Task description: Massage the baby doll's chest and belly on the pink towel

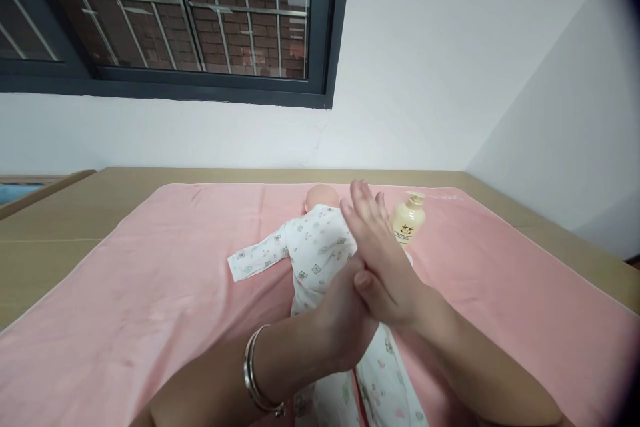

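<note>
Both hands [367, 280], seemingly pressed together, hover above the doll [320, 247].

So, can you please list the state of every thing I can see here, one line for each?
Left hand: empty, palm pressed against the right hand.
Right hand: empty, fingers stretched out flat, raised above the doll.
Doll: lying on the pink towel, dressed in a printed sleepsuit, one sleeve spread to the side.
Lotion bottle: on the towel beside the doll's head, untouched.
Pink towel: spread flat over the table.
Window: barred; open or closed cannot be told.
</note>
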